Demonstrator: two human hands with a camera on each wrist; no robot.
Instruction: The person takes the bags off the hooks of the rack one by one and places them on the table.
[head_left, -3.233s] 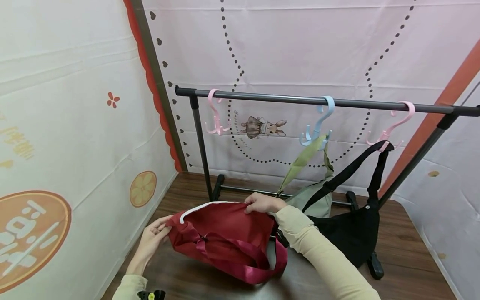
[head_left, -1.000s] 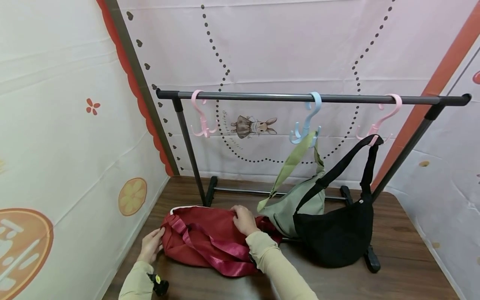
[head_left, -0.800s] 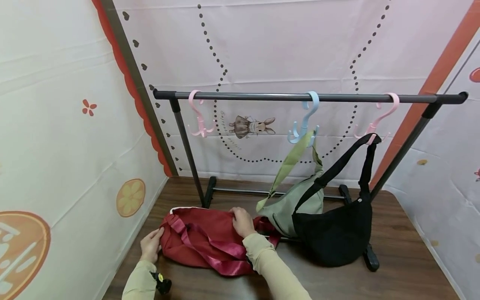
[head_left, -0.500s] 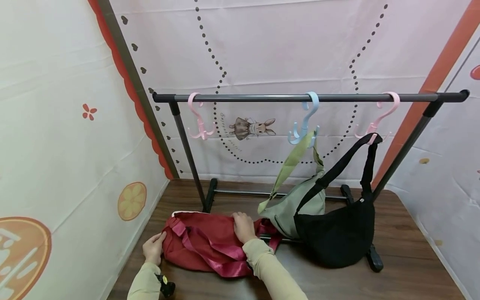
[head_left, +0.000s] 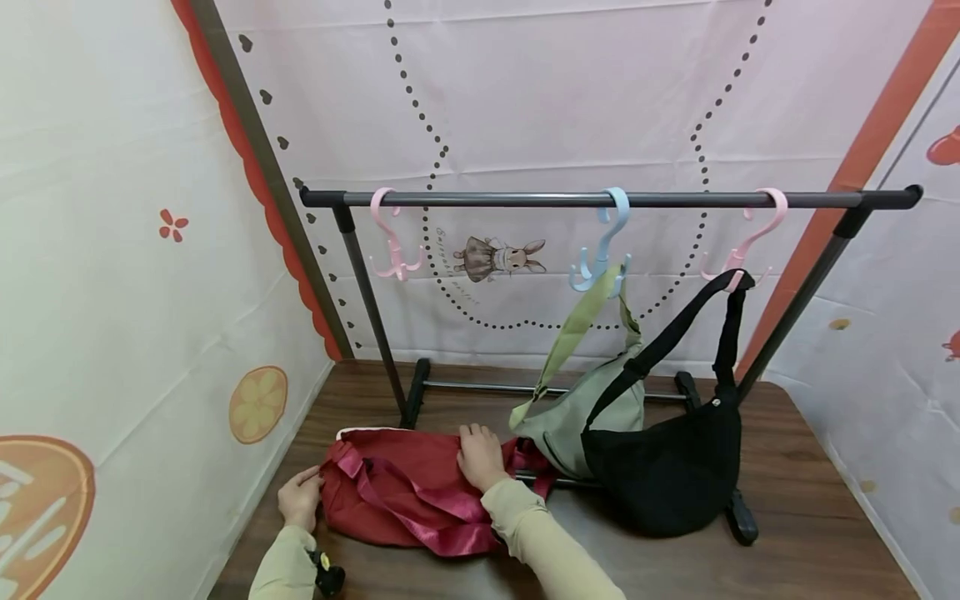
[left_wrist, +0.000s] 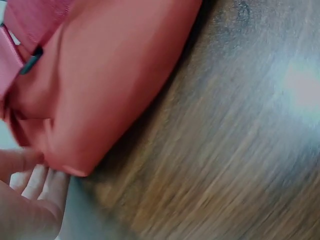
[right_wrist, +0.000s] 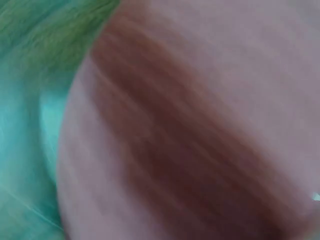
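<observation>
A: How do the arms lie in the head view?
B: The left hand [head_left: 300, 498] reaches up to the left end of the red bag [head_left: 416, 454], which lies on the wooden surface [head_left: 622, 567]. The right hand [head_left: 480, 457] slants in, back upward, over the bag's right part.
A: What crowds them?
B: The red bag hides part of the rack's [head_left: 510, 200] base. Just right of it hangs a green bag [head_left: 607, 400] on a blue hook [head_left: 606, 242], partly behind a black bag [head_left: 667, 475].
A: The grip?
B: Left pinches the corner; right rests on the cloth, though whether it pinches I can't tell.
A: Left wrist view?
B: Hand low at left, bare wood alongside, thumb and fingers pinching that corner.
A: Right wrist?
B: Pinkish blur, green at left; grip unreadable.
</observation>
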